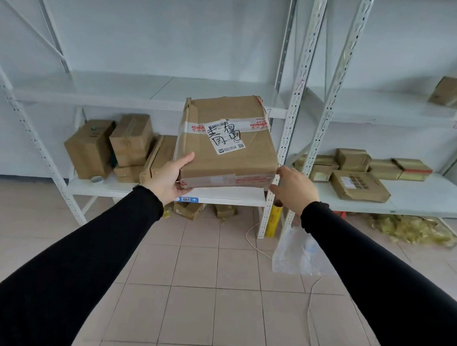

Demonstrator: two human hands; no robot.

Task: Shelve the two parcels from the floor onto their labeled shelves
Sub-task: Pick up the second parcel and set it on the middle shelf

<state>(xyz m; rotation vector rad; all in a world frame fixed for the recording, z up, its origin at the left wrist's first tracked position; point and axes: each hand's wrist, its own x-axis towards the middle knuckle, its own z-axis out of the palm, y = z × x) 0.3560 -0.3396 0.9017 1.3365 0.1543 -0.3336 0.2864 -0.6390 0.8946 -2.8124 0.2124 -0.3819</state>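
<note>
Black sleeves [83, 257], left grip [168, 178] grasping parcel [223, 145], right grip [294, 189] released, boxes [131, 140] crowding shelf [220, 195] behind

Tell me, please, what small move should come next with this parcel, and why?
Probably push the parcel forward onto the lower shelf: the left hand grips its near corner, the right hand touches the other, and bare shelf shows just beneath it.
</note>
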